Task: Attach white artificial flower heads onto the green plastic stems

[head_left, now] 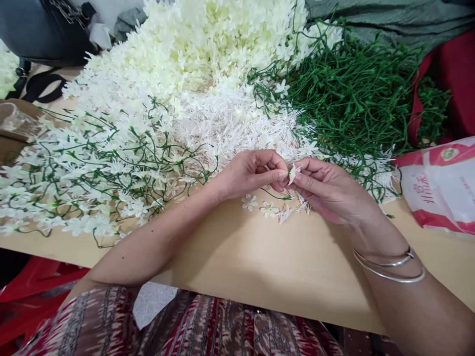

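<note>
My left hand (254, 173) is closed, its thumb and forefinger pinched together at a small white artificial flower (292, 174). My right hand (330, 190) grips that flower from the other side, thumb against fingers. A green plastic stem (276, 196) shows just below the hands and seems to run up into the left fingers, which hide its end. On the table under the hands lie loose white petal pieces (269, 209) and fine white stamens (285, 213).
Behind my hands spreads a heap of white stamens (230, 123), with pale petals (208, 44) beyond. Green stems (352, 94) pile up at right; assembled flower sprigs (100, 168) lie left. A red-and-white bag (441, 185) sits on the table (237, 257) at right, a black bag (44, 32) back left.
</note>
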The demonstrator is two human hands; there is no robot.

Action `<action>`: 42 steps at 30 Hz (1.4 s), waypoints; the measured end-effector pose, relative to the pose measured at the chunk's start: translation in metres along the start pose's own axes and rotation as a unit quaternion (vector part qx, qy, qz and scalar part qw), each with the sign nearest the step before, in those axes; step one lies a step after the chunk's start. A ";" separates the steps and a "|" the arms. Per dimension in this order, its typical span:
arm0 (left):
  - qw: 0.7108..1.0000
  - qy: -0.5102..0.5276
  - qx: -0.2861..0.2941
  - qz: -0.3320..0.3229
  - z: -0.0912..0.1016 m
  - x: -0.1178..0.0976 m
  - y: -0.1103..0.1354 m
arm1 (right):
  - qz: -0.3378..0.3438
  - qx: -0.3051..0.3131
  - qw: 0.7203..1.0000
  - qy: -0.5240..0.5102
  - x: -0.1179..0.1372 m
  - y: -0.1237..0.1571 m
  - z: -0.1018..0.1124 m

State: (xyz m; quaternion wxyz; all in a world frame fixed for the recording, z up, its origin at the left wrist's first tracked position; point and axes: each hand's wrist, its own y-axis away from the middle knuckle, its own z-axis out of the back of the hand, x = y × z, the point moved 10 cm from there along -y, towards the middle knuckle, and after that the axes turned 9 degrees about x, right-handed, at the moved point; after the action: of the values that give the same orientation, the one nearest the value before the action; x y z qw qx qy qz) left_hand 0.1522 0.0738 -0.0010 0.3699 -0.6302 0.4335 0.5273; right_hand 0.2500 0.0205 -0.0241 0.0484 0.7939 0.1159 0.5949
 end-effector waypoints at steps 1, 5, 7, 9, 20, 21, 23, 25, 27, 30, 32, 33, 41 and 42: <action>1.000 -0.004 0.000 -0.001 0.000 0.000 0.000 | -0.003 0.001 1.000 -0.002 0.000 0.000 -0.001; 1.000 -0.010 0.000 0.004 0.001 0.002 0.000 | -0.011 -0.001 1.000 0.021 0.001 0.001 -0.001; 1.000 -0.002 0.003 0.005 0.001 0.003 0.000 | -0.009 -0.006 0.999 0.039 0.003 0.001 -0.001; 1.000 0.012 0.005 0.006 0.001 0.003 0.000 | -0.007 -0.008 0.999 0.048 0.004 0.002 -0.001; 0.999 0.004 -0.014 0.034 0.002 0.006 -0.001 | 0.010 -0.010 0.997 0.073 0.006 -0.002 0.002; 1.000 -0.004 -0.015 0.027 0.002 0.001 -0.001 | 0.014 -0.014 0.998 0.066 0.007 -0.002 0.002; 0.999 -0.034 -0.027 0.011 0.003 -0.013 -0.001 | 0.028 -0.029 0.998 0.053 0.010 0.000 0.005; 0.996 -0.083 -0.041 0.000 0.007 -0.032 0.003 | 0.050 -0.048 0.995 0.066 0.017 0.004 0.007; 0.989 -0.141 -0.046 0.001 0.010 -0.052 0.009 | 0.070 -0.051 0.990 0.111 0.027 0.009 0.006; 0.971 -0.235 -0.002 0.035 0.005 -0.069 0.018 | 0.085 -0.013 0.976 0.202 0.038 0.015 -0.003; 0.950 -0.297 0.067 0.070 -0.009 -0.066 0.026 | 0.087 0.012 0.960 0.264 0.042 0.017 -0.008; 0.935 -0.324 0.109 0.089 -0.018 -0.060 0.031 | 0.090 0.022 0.950 0.299 0.044 0.018 -0.010; 0.861 -0.448 0.185 0.154 -0.051 -0.018 0.066 | 0.099 0.093 0.860 0.492 0.031 0.021 -0.020; 0.861 -0.457 0.173 0.140 -0.050 -0.020 0.065 | 0.106 0.092 0.854 0.501 0.031 0.021 -0.020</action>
State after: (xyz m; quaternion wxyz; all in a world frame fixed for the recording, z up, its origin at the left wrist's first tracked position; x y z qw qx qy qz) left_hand 0.1068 0.0081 0.0265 0.5520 -0.1764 0.3838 0.7189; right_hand 0.2416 0.0062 0.0147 -0.1527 0.3965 0.0940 0.9004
